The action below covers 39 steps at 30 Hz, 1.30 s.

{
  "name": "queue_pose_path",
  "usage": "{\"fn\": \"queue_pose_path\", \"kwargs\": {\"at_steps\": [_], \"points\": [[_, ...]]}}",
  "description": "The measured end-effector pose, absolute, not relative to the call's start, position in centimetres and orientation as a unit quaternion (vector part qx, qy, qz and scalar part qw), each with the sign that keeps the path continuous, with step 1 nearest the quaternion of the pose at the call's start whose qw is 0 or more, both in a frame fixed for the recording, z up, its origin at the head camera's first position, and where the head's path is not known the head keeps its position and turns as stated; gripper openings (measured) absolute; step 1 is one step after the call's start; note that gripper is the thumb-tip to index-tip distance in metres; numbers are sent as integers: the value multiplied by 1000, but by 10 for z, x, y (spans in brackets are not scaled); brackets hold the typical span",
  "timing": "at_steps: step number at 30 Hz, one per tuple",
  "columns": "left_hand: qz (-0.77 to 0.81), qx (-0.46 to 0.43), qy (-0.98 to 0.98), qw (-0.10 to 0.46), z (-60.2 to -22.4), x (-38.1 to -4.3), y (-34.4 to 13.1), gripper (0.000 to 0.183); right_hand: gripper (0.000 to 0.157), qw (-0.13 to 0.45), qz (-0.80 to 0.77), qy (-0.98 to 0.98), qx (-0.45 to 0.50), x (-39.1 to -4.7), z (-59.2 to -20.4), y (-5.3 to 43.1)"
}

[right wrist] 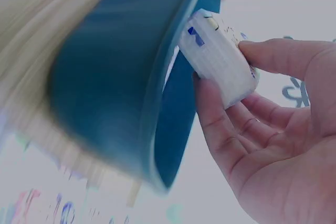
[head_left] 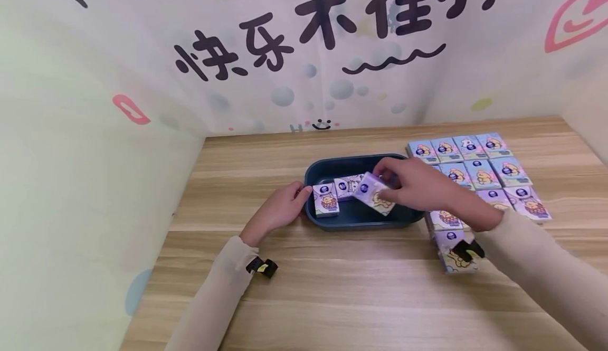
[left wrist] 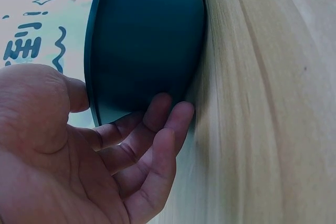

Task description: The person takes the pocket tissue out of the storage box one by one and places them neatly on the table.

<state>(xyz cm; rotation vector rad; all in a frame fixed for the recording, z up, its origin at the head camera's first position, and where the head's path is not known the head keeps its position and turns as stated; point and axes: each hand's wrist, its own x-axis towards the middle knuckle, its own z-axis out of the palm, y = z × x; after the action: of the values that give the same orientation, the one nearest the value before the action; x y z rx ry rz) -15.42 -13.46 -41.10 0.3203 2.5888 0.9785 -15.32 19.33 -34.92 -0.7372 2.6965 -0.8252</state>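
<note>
A dark blue oblong tray (head_left: 366, 224) stands on the wooden table. At its left end my left hand (head_left: 284, 203) grips the rim, the thumb on top and the fingers against the outer wall (left wrist: 142, 40). Two purple-and-white tissue packs lie inside: one tissue pack (head_left: 325, 201) at the left end, another tissue pack (head_left: 347, 186) beside it at the back. Over the tray's right half, my right hand (head_left: 410, 182) pinches a tilted purple tissue pack (head_left: 372, 192) between thumb and fingers. In the right wrist view, this tissue pack (right wrist: 218, 59) is just above the rim.
Right of the tray, several blue tissue packs (head_left: 482, 174) lie in rows, with purple tissue packs (head_left: 529, 203) in front. One tissue pack (head_left: 456, 261) sits nearest me, partly under the right wrist's black strap. A printed white cloth (head_left: 328, 92) hangs behind the table (head_left: 332, 293).
</note>
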Motion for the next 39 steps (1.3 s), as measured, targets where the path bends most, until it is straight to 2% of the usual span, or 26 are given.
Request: {"fn": "queue_pose_path", "kwargs": {"at_steps": [6, 17, 23, 30, 39], "points": [[348, 111, 914, 179, -409, -154, -134, 44, 53, 123, -295, 927, -196, -135, -347, 240], [344, 107, 915, 182, -411, -155, -132, 43, 62, 102, -329, 926, -152, -95, -361, 308], [346, 128, 914, 171, -417, -157, -139, 49, 58, 136, -358, 919, -95, -73, -377, 336], [342, 117, 916, 171, -410, -155, -134, 39, 55, 164, -360, 917, -41, -52, -393, 357], [344, 114, 916, 173, -411, -154, -131, 37, 50, 190, -371, 909, -15, -43, -409, 362]]}}
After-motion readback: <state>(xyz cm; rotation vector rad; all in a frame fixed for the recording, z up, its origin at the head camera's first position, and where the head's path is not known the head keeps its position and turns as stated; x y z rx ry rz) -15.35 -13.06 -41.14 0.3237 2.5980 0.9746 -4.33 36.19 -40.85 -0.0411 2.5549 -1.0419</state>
